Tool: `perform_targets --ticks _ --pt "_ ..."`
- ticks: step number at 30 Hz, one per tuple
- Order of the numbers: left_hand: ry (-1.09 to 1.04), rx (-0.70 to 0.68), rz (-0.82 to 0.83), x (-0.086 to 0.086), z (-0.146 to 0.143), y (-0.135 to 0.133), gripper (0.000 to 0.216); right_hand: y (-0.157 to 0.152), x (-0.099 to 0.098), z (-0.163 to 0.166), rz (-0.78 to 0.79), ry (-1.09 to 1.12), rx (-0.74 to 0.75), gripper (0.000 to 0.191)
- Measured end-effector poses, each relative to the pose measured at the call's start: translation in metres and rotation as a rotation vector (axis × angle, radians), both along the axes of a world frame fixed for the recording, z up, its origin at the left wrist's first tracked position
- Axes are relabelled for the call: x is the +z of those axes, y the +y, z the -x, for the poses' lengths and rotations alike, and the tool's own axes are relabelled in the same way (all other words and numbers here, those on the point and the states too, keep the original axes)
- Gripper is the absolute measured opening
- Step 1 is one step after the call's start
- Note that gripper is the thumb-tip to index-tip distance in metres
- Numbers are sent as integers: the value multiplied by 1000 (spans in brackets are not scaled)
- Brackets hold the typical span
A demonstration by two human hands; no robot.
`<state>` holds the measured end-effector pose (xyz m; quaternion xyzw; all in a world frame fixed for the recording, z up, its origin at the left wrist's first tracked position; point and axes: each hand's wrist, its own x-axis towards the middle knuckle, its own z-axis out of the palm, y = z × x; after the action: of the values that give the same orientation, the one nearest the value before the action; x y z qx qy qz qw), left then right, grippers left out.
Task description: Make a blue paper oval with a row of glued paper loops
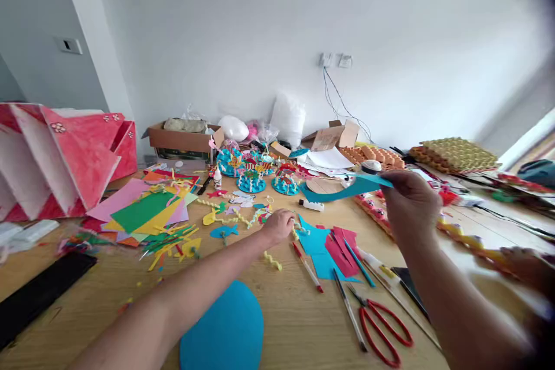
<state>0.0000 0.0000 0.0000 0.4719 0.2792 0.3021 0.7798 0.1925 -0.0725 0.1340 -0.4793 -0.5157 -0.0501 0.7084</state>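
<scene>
My right hand (411, 205) is raised over the right side of the table and pinches a curved strip of blue paper (342, 189) by one end. My left hand (280, 226) reaches low over the middle of the table, its fingers drawn together beside a curled yellow cord (295, 232) and the blue paper scraps (318, 263). Whatever those fingers hold, if anything, is hidden. Red paper scraps (340, 251) overlap the blue ones. Below my left forearm lies a large rounded piece of blue paper (229, 329), partly covered by the arm.
Red-handled scissors (381, 324), a brush (349, 312) and a red-capped pen (309, 269) lie in front. Coloured sheets (145, 208) and a black case (41, 298) are left. Small blue decorated models (251, 176) stand behind. Another person's hand (522, 260) is at right.
</scene>
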Motion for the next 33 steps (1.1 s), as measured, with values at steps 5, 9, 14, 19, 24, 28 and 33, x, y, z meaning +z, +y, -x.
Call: perform_targets --ticks 5,9,14,19,24,28,33 --pt "-54 -119 66 18 9 -22 61 -67 -17 30 38 -103 98 19" --pt "-443 -217 124 35 34 -54 49 -123 -58 38 173 -470 252 19" --pt "-479 -183 204 33 52 -98 32 -154 -112 47 165 -759 339 24" --pt "-211 190 123 23 55 -118 33 -160 -136 70 125 -782 444 17" --pt "-184 360 -1 33 68 -130 31 -168 -145 79 206 -525 327 31" --pt "-128 463 -122 43 78 -146 32 -163 -136 88 518 115 327 29" --pt "-44 495 -200 43 80 -165 32 -146 -118 117 677 434 748 36"
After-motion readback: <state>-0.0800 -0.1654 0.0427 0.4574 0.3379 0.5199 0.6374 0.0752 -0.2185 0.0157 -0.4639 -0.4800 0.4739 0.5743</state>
